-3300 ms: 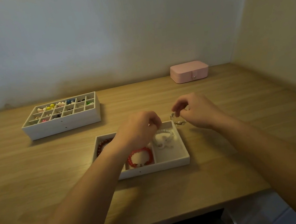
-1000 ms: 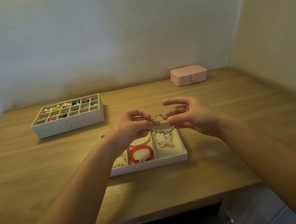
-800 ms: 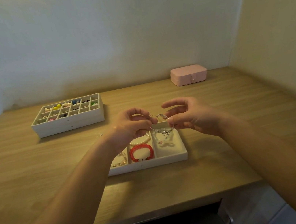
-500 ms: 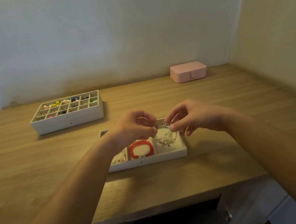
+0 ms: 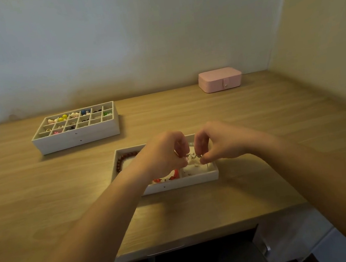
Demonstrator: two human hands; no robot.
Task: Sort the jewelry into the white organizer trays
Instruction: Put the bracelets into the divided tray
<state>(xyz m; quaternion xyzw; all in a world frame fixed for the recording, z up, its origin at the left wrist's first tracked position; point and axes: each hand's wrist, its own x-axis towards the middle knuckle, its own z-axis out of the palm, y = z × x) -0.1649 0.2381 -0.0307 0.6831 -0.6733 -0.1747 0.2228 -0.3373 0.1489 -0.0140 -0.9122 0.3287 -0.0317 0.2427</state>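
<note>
Here, two hands meet over the near tray (image 5: 182,183): the left hand (image 5: 162,155) and the right hand (image 5: 223,143) each pinch one end of a thin silvery chain (image 5: 192,156) between thumb and curled fingers. The chain is held just above the tray's right compartment, and it is probably a bracelet, though too small to tell. The left hand and forearm hide most of the tray's middle. One loop of brown beads (image 5: 121,161) lies in the left compartment, and one loop of red beads (image 5: 175,173) peeks out under the left wrist. Two white trays sit on the desk (image 5: 187,115). The far tray (image 5: 83,137), back left and well apart, has a grid of small cells with coloured pieces. One closed pink box (image 5: 219,80) stands by the back wall.
</note>
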